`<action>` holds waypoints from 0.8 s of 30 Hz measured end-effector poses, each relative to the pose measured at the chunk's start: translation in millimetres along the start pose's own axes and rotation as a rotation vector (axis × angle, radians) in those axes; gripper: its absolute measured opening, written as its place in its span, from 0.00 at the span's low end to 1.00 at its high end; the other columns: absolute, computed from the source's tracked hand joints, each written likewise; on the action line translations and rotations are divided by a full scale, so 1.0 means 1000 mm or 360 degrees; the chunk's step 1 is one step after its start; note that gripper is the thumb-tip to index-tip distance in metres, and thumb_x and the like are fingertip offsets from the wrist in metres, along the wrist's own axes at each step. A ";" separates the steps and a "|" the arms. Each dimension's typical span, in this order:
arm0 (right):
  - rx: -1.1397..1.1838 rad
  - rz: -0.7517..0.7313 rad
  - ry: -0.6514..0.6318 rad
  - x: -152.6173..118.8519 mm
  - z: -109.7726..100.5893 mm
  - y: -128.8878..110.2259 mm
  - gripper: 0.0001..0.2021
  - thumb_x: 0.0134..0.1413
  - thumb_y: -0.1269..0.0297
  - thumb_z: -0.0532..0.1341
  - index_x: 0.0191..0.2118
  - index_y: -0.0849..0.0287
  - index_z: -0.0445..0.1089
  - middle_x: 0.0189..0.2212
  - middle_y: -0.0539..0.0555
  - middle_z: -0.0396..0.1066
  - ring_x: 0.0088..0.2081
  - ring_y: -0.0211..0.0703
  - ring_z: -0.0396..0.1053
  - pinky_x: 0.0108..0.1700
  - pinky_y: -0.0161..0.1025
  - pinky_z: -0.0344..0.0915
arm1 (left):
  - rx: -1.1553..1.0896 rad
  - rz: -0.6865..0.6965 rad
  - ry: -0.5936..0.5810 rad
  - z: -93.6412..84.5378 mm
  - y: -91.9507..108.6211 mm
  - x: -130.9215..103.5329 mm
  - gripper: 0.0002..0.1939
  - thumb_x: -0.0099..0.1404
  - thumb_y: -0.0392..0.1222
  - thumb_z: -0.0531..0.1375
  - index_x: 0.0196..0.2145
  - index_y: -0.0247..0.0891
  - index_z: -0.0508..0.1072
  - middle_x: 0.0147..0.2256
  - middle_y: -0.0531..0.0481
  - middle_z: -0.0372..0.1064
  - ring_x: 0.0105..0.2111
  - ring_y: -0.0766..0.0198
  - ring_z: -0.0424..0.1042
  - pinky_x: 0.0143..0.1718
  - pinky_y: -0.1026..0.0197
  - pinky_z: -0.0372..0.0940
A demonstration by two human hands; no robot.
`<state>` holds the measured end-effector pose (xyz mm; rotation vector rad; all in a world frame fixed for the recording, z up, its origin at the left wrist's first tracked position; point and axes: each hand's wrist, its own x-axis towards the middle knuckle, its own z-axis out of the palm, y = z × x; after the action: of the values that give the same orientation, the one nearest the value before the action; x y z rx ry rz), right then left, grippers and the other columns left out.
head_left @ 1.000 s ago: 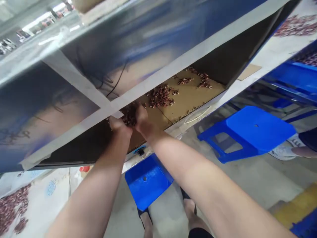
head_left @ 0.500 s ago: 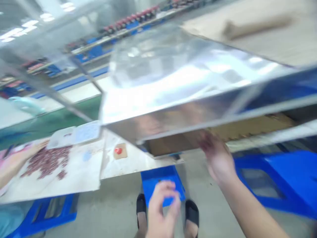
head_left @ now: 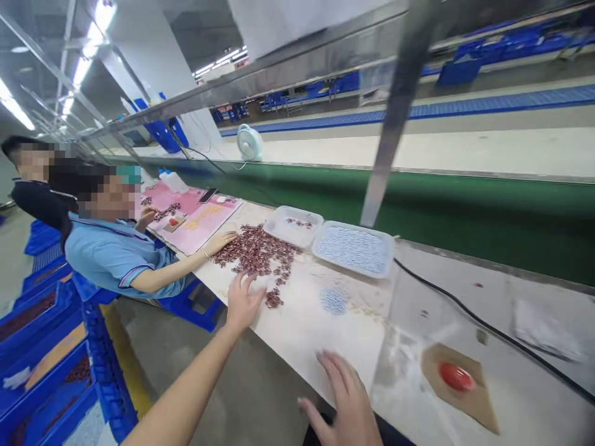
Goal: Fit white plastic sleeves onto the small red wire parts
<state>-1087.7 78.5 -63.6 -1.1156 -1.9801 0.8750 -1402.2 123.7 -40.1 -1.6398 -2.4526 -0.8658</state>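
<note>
My left hand (head_left: 244, 301) reaches over the front edge of the white worktop, fingers spread and slightly bent, beside a pile of small dark red pieces (head_left: 260, 251). Whether its fingertips touch the worktop or pieces is hard to tell. My right hand (head_left: 346, 396) hovers at the table edge, thumb and fingers apart with nothing between them. Ahead of it lies a small heap of thin pale blue pieces (head_left: 333, 301). Behind stand a white tray (head_left: 388, 272) full of the pale blue pieces and another tray (head_left: 279, 218) with a few dark red ones.
A co-worker (head_left: 109, 248) sits at the left, one hand at the pile's far side. Brown card (head_left: 486, 406) with a glossy red blob (head_left: 457, 376) lies at right. A black cable (head_left: 460, 303) crosses the worktop. A metal post (head_left: 390, 130) rises behind the trays. Blue crates (head_left: 100, 365) stand lower left.
My view has swung left, from a shiny metal box to the worktop with the pile. My right hand has come away from the box's underside; my left hand has moved to the pile.
</note>
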 end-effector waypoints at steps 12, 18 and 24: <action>-0.0552 -0.0299 -0.0177 0.217 0.129 0.014 0.46 0.54 0.40 0.71 0.69 0.65 0.62 0.71 0.75 0.59 0.72 0.77 0.52 0.71 0.72 0.48 | -0.0012 0.0039 -0.0192 0.057 -0.028 0.094 0.21 0.75 0.49 0.62 0.61 0.40 0.72 0.65 0.39 0.66 0.66 0.43 0.64 0.67 0.31 0.58; -0.0572 -0.0281 -0.0111 0.226 0.123 0.026 0.47 0.59 0.29 0.59 0.68 0.67 0.62 0.69 0.75 0.60 0.71 0.74 0.55 0.71 0.68 0.53 | -0.0028 -0.0111 -0.0110 0.023 -0.046 0.073 0.20 0.73 0.50 0.65 0.58 0.41 0.75 0.67 0.41 0.64 0.69 0.43 0.59 0.70 0.30 0.52; -0.0526 -0.0122 -0.0057 0.229 0.138 0.012 0.50 0.54 0.31 0.65 0.71 0.63 0.58 0.72 0.75 0.54 0.73 0.76 0.50 0.70 0.71 0.52 | 0.0095 -0.0653 0.0028 0.009 -0.090 0.076 0.30 0.71 0.55 0.65 0.65 0.42 0.68 0.72 0.38 0.53 0.72 0.34 0.50 0.70 0.23 0.44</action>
<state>-1284.9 257.3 -92.6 -1.2004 -2.2371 0.5426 -1511.3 166.9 -58.4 -1.1188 -2.8208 -0.8277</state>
